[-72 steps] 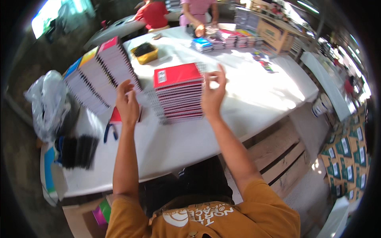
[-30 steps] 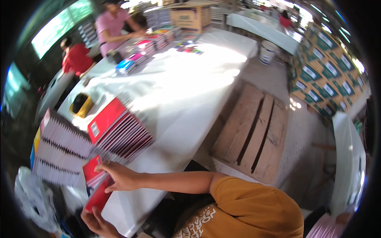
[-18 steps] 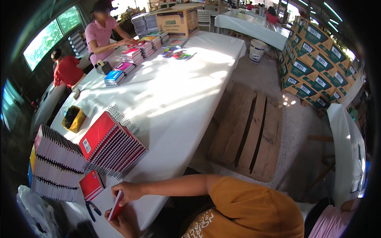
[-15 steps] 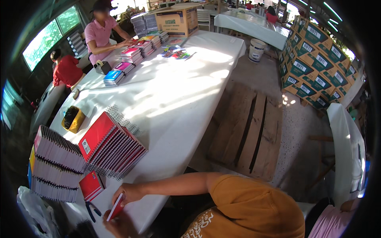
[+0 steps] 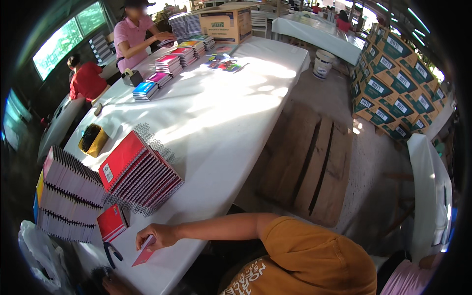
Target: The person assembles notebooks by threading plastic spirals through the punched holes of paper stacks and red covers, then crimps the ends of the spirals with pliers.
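My right hand (image 5: 161,235) is closed on the edge of a small red notebook (image 5: 143,257), held tilted over the near end of the white table. My left hand (image 5: 115,284) is low at the table's near edge, dim and partly blurred. It is beside a dark bristly bundle (image 5: 101,272), and its fingers do not show clearly. Between the hands and the stacks lies a tool with dark curved handles (image 5: 114,253). Small red notebooks (image 5: 112,223) rest just beyond it. A tall stack of red spiral notebooks (image 5: 140,172) stands behind them.
Left of the red stack rise black-bound notebooks (image 5: 71,196), with a plastic bag (image 5: 42,255) below. A yellow container (image 5: 93,141) holds dark material. Small notebook piles (image 5: 167,66) line the far side, near a person in pink (image 5: 132,42). A wooden pallet (image 5: 305,167) lies right.
My left hand has left the notebook and moved left and down to the dark bundle. My right hand keeps the notebook, now tilted differently. The person in pink has straightened somewhat.
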`<state>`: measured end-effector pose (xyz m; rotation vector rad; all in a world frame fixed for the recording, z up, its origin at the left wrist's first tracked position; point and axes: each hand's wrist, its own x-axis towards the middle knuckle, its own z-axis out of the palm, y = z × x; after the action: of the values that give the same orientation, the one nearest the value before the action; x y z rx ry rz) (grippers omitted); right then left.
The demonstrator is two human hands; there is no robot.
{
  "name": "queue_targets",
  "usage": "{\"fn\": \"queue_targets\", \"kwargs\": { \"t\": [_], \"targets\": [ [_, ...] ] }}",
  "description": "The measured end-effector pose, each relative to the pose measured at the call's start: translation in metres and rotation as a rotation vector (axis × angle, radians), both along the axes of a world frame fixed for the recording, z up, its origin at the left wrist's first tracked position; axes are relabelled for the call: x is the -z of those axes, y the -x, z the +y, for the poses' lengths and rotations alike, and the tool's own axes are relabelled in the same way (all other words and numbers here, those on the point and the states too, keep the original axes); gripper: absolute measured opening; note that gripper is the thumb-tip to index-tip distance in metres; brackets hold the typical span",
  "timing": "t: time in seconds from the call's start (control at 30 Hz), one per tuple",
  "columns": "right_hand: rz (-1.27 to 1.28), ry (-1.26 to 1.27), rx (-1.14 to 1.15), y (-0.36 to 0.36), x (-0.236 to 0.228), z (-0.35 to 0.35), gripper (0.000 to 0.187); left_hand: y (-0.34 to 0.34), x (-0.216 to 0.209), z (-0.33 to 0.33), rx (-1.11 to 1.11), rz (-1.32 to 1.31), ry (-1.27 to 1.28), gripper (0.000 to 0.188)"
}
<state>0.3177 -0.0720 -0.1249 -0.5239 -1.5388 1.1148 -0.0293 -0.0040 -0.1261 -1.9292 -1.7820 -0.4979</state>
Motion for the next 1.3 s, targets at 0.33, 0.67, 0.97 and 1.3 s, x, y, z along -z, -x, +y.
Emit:
{"fn": "queue_targets", "kwargs": {
  "t": [0.33, 0.67, 0.97, 1.3],
  "targets": [
    [-0.125, 0.147, -0.074, 0.006, 0.012, 0.008, 0.032, 0.024, -0.026, 0.005, 0.244, -0.65, 0.1, 0.033],
    [-0.12, 0.28, -0.077, 0.006, 0.002, 0.001, 0.029, -0.1, -0.059, -0.078, 0.477, -0.957, 0.673, 0.037],
    [-0.177, 0.314, 0.0, 0.007, -0.001, 0.0, 0.028, -0.088, -0.052, -0.067, 0.383, -1.055, 0.808, 0.041],
    [-0.243, 0.152, 0.013, 0.007, 0.002, -0.001, 0.029, -0.086, -0.07, -0.048, 0.544, -1.291, 0.832, 0.019]
  ]
}}
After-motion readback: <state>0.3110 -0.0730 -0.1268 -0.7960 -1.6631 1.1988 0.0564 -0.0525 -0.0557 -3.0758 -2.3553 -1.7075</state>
